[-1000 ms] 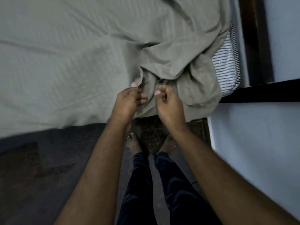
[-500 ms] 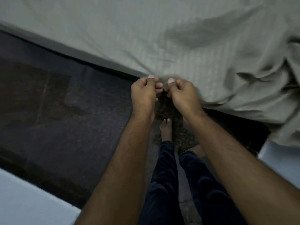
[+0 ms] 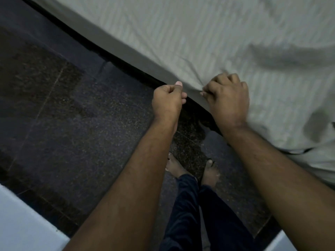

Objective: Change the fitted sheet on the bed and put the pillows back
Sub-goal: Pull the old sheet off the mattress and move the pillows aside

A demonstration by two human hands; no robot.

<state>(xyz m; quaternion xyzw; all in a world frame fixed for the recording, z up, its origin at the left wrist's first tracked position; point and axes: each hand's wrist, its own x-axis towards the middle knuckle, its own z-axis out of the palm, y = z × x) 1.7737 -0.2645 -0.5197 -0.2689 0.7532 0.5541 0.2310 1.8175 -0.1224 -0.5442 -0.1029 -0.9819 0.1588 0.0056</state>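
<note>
A grey-green striped fitted sheet [image 3: 208, 33] covers the bed across the top and right of the view. Its lower edge hangs along the bed's side, over a dark gap. My left hand [image 3: 167, 100] pinches that edge between thumb and curled fingers. My right hand [image 3: 227, 96] grips the sheet a little to the right, knuckles up, and the cloth puckers into small folds there. The sheet lies wrinkled and bunched at the far right. No pillows are in view.
Dark speckled stone floor [image 3: 72, 127] fills the left and middle. My bare feet [image 3: 210, 171] stand close to the bed's side. A pale wall [image 3: 21, 223] runs along the bottom left, and a pale corner shows at the bottom right.
The view has swung left along the bed's side, away from the bunched corner. My hands have moved apart along the sheet's edge, the right hand now higher on the cloth.
</note>
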